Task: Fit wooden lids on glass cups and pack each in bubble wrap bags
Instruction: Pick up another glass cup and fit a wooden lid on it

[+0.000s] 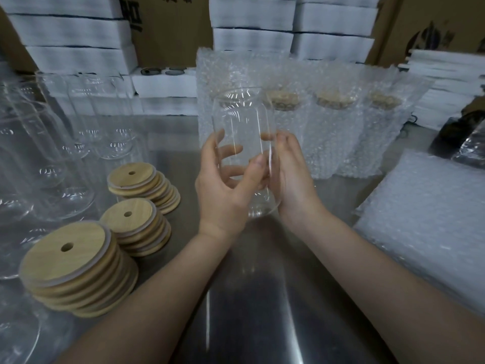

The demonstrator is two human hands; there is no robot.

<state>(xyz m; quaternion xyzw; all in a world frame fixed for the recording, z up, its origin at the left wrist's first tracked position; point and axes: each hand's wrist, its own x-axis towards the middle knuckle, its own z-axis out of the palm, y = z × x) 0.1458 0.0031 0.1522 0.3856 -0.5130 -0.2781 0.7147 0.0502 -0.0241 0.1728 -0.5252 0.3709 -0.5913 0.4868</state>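
Steel table (262,298): one, with a bare reflective surface at the near centre.

Wooden lid stacks: three, on the near left of the table in a row running away from the viewer.
- Nearest stack (65,250)
- Middle stack (128,219)
- Farthest stack (136,177), fanned out and leaning to the right

The top lid of each stack shows one round hole. The number of lids per stack cannot be counted with certainty.

Flat bubble wrap bags (425,214): one pile, on the near right. The number of bags in it is not countable.

Left hand (223,185): one. Its fingers are curled round the lower body of the cup and its thumb lies across the front.

Right hand (291,174): one. It cups the right side of the same glass, with its fingertips wrapped onto the wall.

Glass cup (241,122): one, held in both hands above the middle of the table. It is roughly upright, mouth up, with no lid on it.

Packed cups: three, standing in a row just behind the held cup. Each is in a bubble wrap bag with a wooden lid showing through.
- First (286,111)
- Second (336,132)
- Third (380,132)

Fourth bag (207,74): one, standing at the left end of that row. Its contents cannot be told.

Empty glass cups (52,164): a cluster at the left, overlapping too much to count.

Dark item (451,132): one, at the right edge, not identifiable.

White foam trays (73,30): several stacks along the back.

Brown cartons (173,30): standing behind the trays.
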